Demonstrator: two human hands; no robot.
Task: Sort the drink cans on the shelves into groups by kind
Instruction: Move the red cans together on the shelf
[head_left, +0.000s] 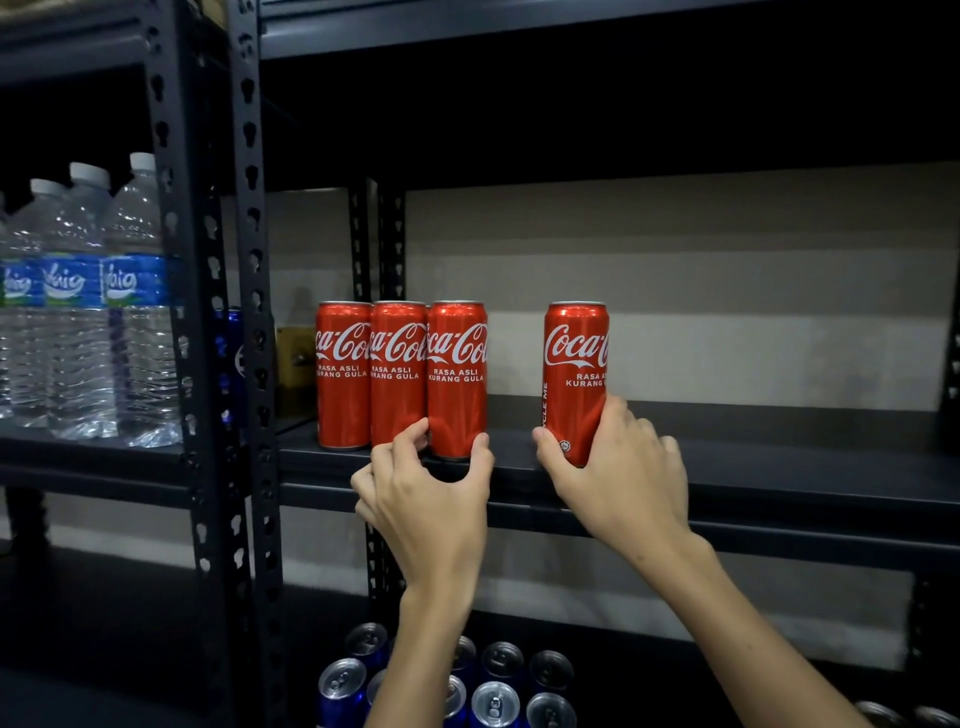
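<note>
At the near bottom edge, on a lower shelf, a cluster of blue cans (494, 702) stands upright with silver tops and pull tabs showing; the person's left forearm crosses in front of some of them. At the bottom right corner two more can tops (906, 714) just peek into view, their kind impossible to tell.

Above these, both bare forearms reach up to the middle shelf (779, 480), a dark board in a black metal rack. The left hand (431, 499) is at the shelf's front edge with thumb and fingers curved into a wide C around the base of the third red Coca-Cola can (457, 379); the thumb tip and a fingertip touch its sides near the bottom. The right hand (618, 467) grips the lower part of a fourth red Coca-Cola can (575, 374), thumb on its left side and fingers wrapped round the right. That can stands upright near the shelf's front edge, apart from the others, with a gap between it and the third.

To the left, the first Coca-Cola can (343, 374) and second Coca-Cola can (398, 374) stand upright, side by side in a row with the third.

Farther left, past a perforated black upright (249, 312), water bottles (78, 301) with blue labels and white caps stand on the neighbouring rack. Behind the shelf runs a wall of grey stripes (727, 291).
</note>
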